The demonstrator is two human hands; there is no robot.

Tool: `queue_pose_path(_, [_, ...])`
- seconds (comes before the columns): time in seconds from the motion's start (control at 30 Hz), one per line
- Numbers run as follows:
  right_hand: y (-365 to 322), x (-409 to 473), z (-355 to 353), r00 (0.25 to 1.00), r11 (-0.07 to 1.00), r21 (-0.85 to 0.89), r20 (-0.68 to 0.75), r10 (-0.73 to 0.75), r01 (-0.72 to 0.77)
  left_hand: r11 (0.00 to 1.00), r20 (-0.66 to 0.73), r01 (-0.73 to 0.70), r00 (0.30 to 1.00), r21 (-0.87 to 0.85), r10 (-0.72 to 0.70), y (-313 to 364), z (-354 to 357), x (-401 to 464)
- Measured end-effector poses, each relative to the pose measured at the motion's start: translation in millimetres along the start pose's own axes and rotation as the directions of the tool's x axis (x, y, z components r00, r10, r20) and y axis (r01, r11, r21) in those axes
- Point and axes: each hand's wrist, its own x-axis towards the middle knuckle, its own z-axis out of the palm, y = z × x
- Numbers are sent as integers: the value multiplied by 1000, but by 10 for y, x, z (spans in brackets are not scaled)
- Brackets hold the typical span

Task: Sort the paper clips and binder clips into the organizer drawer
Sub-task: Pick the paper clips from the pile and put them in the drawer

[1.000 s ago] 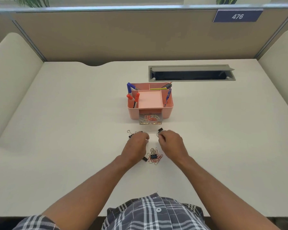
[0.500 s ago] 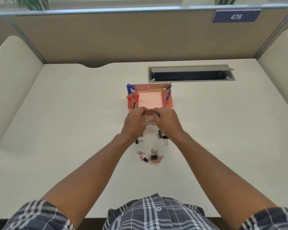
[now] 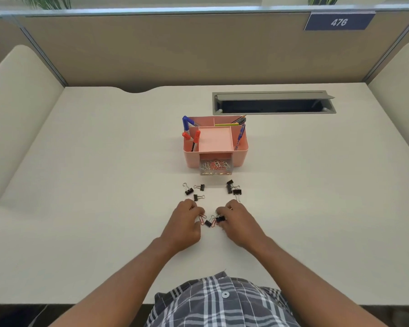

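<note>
both hands low on the desk, knuckles up, fingers curled inward over one small heap. left hand (image 3: 184, 224): fingertips pinched together at a red wire paper clip (image 3: 202, 219); whether it is truly gripped or only touched, cannot tell. right hand (image 3: 237, 224): fingertips closed around a black binder clip (image 3: 220, 219) at the heap's right edge. between the two hands, loose on the surface: another small black binder clip (image 3: 208, 223) and thin looped red and silver wire clips, tangled.

farther out, two scattered groups of black binder clips with folded silver wire handles: three on the left (image 3: 194, 191), a tighter cluster on the right (image 3: 233, 188), all lying flat, apart from the hands.

beyond those, the pink plastic organizer (image 3: 240, 154), boxy with rounded corners, matte. its clear drawer (image 3: 215, 168) is pulled out at the front and holds a tangle of red and silver paper clips. upper compartments hold red- and blue-capped markers, leaning.

desk (image 3: 104, 185): smooth off-white laminate. a grey metal cable hatch (image 3: 273, 94) is set into it behind the organizer, flap raised.
</note>
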Motion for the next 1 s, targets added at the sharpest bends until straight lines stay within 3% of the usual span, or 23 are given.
queue_pose_path(0.27, [-44, 160, -1, 989, 998, 52, -143, -38, 46, 996, -65, -31, 997, 80, 37, 88, 67, 157])
queue_pose_path(0.5, [90, 188, -216, 946, 970, 241, -307, 107, -32, 997, -84, 3, 996, 81, 4, 98, 98, 197])
queue_pose_path(0.77, [114, 185, -266, 967, 893, 437, -164, 194, -105, 997, -83, 77, 994, 23, -75, 84, 121, 194])
queue_pose_path(0.9, [129, 214, -277, 929, 867, 465, -210, 304, -178, 969, -90, 194, 974, -150, -209, 73, 103, 209])
queue_pose_path(1.0, [202, 229, -292, 887, 848, 456, -225, 404, -271, 957, -97, 184, 973, -225, -210, 73, 55, 233])
